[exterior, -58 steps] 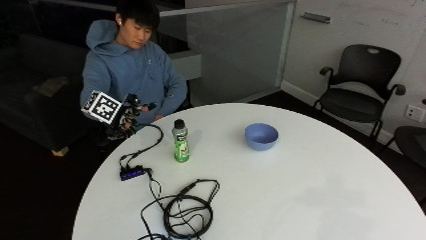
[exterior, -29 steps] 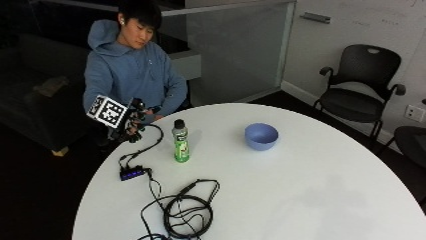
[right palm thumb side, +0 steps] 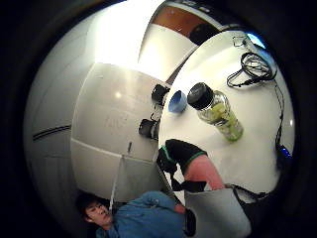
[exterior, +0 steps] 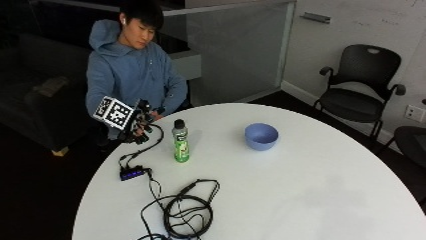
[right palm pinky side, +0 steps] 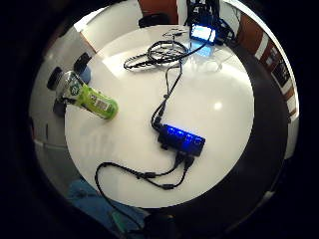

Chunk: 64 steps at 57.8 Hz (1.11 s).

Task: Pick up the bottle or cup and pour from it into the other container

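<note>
At the near edge of a round white table [exterior: 319, 190], a seated person in a blue hoodie holds the gloved right hand [exterior: 141, 125] raised over the rim, just beside a green bottle [exterior: 180, 142] but not touching it. Compared with a second ago, the hand has come lower and closer to the table edge, narrowing the gap to the bottle; the bottle and the blue bowl [exterior: 261, 136] stand exactly where they were. The bottle is upright with its dark cap on, a little in from the edge, and the bowl sits well apart from it toward the middle of the table, open side up. The thumb-side palm view faces the bottle's cap [right palm thumb side: 200, 95] and clear shoulder, with the bowl [right palm thumb side: 177, 101] beyond it, which suggests the palm is turned toward the bottle. A gloved finger [right palm thumb side: 179, 151] shows there, bent, with nothing in it; whether the rest of the fingers are spread or curled cannot be told from these views. Below the hand lies a small black hub [exterior: 132, 173] with blue lights, and a coil of black cable [exterior: 185, 210] rests nearer the front. By my reading, this is the reach toward the bottle: nothing is lifted yet, and grasping, carrying and pouring into the bowl all remain.
</note>
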{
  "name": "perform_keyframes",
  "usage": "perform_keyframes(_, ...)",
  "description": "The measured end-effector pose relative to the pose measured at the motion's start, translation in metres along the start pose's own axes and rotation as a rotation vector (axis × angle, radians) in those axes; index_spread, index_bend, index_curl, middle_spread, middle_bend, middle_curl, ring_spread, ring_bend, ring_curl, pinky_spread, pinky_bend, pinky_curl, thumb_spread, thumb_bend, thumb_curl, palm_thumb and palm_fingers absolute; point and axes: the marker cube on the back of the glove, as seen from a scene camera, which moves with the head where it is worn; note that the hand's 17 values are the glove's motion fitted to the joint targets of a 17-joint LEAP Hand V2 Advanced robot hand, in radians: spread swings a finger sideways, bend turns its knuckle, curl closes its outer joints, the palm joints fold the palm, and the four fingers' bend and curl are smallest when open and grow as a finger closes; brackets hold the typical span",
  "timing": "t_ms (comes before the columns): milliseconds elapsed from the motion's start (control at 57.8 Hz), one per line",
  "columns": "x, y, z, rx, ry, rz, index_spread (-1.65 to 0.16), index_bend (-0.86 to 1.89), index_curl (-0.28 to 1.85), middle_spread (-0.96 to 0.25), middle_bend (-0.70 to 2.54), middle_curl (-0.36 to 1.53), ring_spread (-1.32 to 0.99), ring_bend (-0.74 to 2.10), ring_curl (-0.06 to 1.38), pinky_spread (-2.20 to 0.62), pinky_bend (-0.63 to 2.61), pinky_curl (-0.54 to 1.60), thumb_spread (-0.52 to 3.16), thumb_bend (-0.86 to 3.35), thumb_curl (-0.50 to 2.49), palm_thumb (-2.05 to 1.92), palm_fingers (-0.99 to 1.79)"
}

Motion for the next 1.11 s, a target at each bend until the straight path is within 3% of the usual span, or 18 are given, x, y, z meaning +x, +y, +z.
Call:
perform_keyframes(899, -0.013, -0.018, 0.077, -0.061, -0.139, 0.017, -0.32, 0.11, 0.15, 0.06, 0.2, 0.32, 0.2, 0.58, 0.29, 0.28, 0.48, 0.35, 0.92, -0.03, 0.35, 0.51, -0.01)
perform_keyframes(1107, -0.024, -0.029, 0.11, 0.049, -0.343, 0.008, -0.28, 0.09, 0.14, 0.11, 0.23, 0.33, 0.2, 0.65, 0.3, 0.29, 0.53, 0.35, 0.91, -0.02, 0.37, 0.58, 0.15)
